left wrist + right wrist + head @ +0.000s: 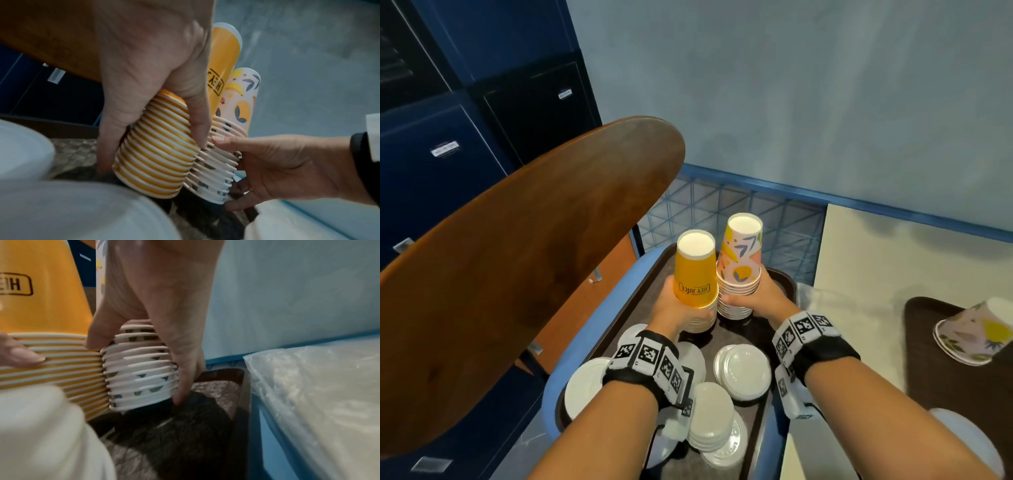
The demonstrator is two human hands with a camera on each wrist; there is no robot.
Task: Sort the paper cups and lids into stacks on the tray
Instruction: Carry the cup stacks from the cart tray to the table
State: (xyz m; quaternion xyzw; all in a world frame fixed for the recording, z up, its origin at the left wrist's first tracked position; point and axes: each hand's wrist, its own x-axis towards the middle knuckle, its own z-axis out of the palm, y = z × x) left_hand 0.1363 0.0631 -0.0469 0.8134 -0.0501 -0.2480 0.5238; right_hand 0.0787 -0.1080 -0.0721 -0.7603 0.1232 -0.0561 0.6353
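We have both tall nested columns in hand at the far end of the dark brown plastic tray (786, 284): our left hand (674, 313) has its grip wrapped round the lower rims of the stack of upturned orange paper cups (695, 281), and our right hand (763, 298) has its grip clasped on the stack of upturned pink patterned paper cups (739, 270), the two stacks touching side by side. The risk we judge greatest is toppling: both columns are tall and narrow at the top, and the patterned rims sit unevenly in the right wrist view, so a sideways nudge or a hasty release could tip one into the other or shear the upper cups off. The tray seems to sit on a blue seat edge and not on a desk, so a push on its far end could slide or rock it. Near its near edge, the loose white plastic lids (744, 371) lie in low, overlapping piles under our wrists; a dragging forearm could scatter them. One lone patterned paper cup (974, 337) lies on its side on a second dark tray (928, 377) to the right. Around us are a brown wooden chair back (517, 281), dark blue cabinets (431, 178), a pale blue wall (791, 85) and a pale surface (876, 267) under clear plastic.
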